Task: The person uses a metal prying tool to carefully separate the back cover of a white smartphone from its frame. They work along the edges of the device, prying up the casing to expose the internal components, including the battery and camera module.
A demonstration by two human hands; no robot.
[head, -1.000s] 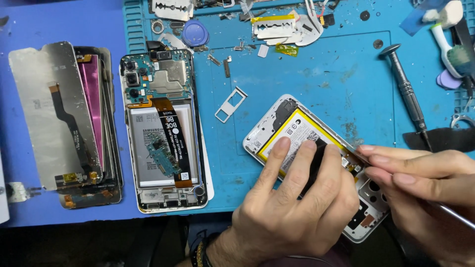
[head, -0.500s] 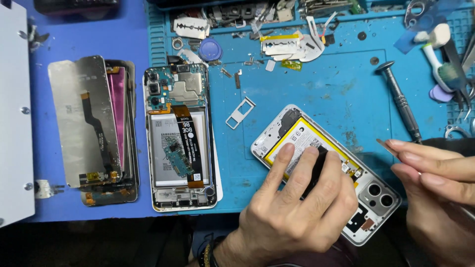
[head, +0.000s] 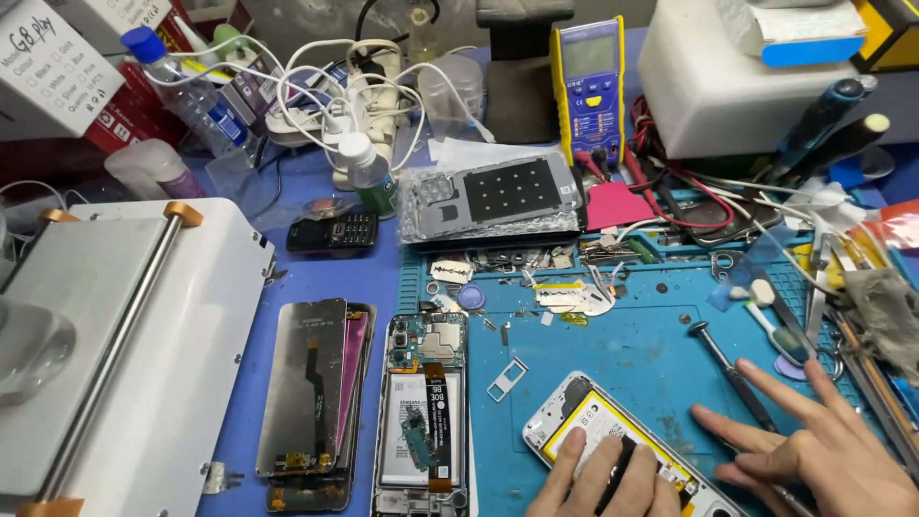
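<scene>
Head view: the left hand (head: 603, 479) rests at the bottom edge, fingers pressed flat on an opened white phone (head: 613, 436) whose yellow-edged battery is exposed; a thin black tool (head: 613, 474) lies between its fingers. The grip on that tool is closed, as far as the frame shows. The phone lies tilted on the blue work mat (head: 622, 354), lower centre of the table, partly cut off by the frame edge. The right hand (head: 823, 450) is just right of the phone, fingers spread and open, holding nothing visible; its fingertips point toward a screwdriver (head: 732, 373) lying on the mat, close to it.

Left of the mat, a second opened phone (head: 421, 412) lies face down with board and battery exposed. Beside it lies a stack of detached display panels (head: 311, 393). A small SIM tray (head: 505, 379) sits between the two phones. At the far left stands a white machine (head: 124, 345) with a metal bar. A yellow multimeter (head: 589, 86) stands upright at the rear.
</scene>
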